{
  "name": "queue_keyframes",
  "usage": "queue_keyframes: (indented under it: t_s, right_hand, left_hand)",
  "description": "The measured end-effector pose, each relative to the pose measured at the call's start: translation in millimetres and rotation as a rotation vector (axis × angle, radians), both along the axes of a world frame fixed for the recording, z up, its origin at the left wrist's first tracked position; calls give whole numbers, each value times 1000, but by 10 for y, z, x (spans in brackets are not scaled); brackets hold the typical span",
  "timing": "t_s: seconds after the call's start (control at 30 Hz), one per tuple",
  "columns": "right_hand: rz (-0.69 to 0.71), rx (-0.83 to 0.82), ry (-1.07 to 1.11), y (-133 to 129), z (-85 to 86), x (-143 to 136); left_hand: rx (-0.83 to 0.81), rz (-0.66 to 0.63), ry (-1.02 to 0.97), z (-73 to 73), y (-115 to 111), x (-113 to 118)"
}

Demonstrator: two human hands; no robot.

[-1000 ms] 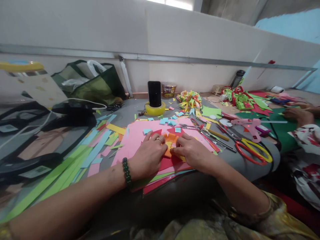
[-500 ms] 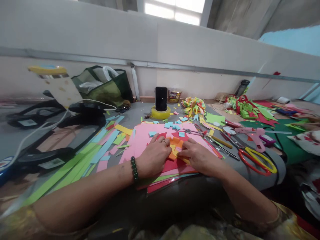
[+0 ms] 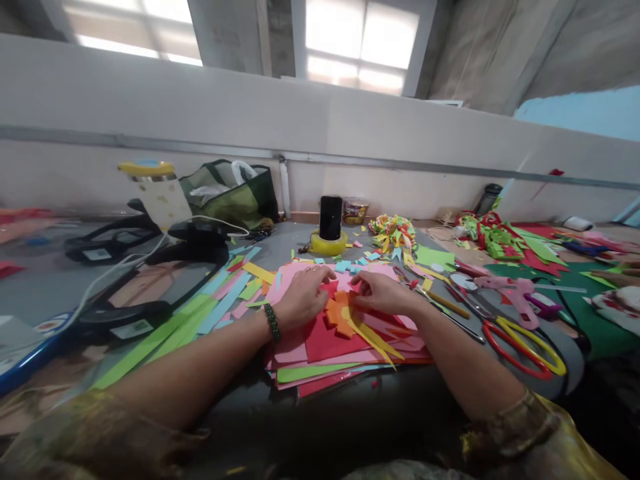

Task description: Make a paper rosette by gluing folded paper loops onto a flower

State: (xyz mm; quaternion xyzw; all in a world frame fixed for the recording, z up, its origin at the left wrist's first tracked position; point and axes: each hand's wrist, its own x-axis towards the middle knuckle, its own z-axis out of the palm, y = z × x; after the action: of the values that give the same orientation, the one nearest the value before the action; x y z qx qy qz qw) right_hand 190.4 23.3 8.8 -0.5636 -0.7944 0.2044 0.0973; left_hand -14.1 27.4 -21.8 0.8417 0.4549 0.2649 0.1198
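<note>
An orange paper flower (image 3: 341,327) with a yellow centre lies on a sheet of red paper (image 3: 320,343), and thin yellow paper strips (image 3: 377,337) trail from it to the lower right. To its upper left is my left hand (image 3: 304,293), its fingers bent and closed at the edge of the red paper. Opposite, my right hand (image 3: 384,293) has its fingers pinched on the red paper at the flower's upper right. Both sets of fingertips are partly hidden. Beneath is a stack of coloured paper sheets (image 3: 320,373), pink on top.
Scissors (image 3: 525,347) and a pink glue gun (image 3: 517,293) lie to the right. Behind the paper, a phone (image 3: 331,217) stands in a yellow tape roll (image 3: 329,245). Left are green paper strips (image 3: 160,333), a yellow-lidded tumbler (image 3: 160,197) and a white cable. Another person's hand shows at far right.
Both hands have drawn back from the flower's middle toward its upper sides, uncovering the orange petals and yellow strips. The camera view has tilted up.
</note>
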Motion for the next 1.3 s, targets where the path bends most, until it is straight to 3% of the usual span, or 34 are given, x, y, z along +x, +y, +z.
queue_keyframes:
  t_s: [0.17, 0.27, 0.37, 0.47, 0.57, 0.7, 0.83, 0.97, 1.17, 1.3]
  right_hand:
    - [-3, -33, 526, 126, -118, 117]
    - [19, 53, 786, 153, -108, 164]
    - [60, 198, 896, 112, -111, 118]
    - [116, 323, 852, 30, -121, 43]
    - [154, 316, 834, -15, -117, 33]
    - [115, 46, 914, 16, -119, 79]
    - [163, -191, 931, 37, -172, 25]
    - [144, -161, 981, 32, -226, -55]
    - [110, -200, 769, 62, -149, 72]
    - [-25, -55, 787, 116, -92, 203]
  left_hand:
    - [-180, -10, -268, -15, 20, 15]
    - [-350, -55, -500, 27, -13, 40]
    - [-547, -155, -695, 45, -60, 63]
    - [-696, -136, -783, 33, -100, 71]
    - [-666, -69, -881, 40, -111, 66]
    - [-622, -16, -982, 91, -94, 58]
    - [-598, -24, -965, 120, -101, 57]
    - [-537, -38, -910, 126, -115, 57]
    - [-424, 12, -988, 224, 10, -25]
    - [-363, 50, -1029, 323, 92, -102]
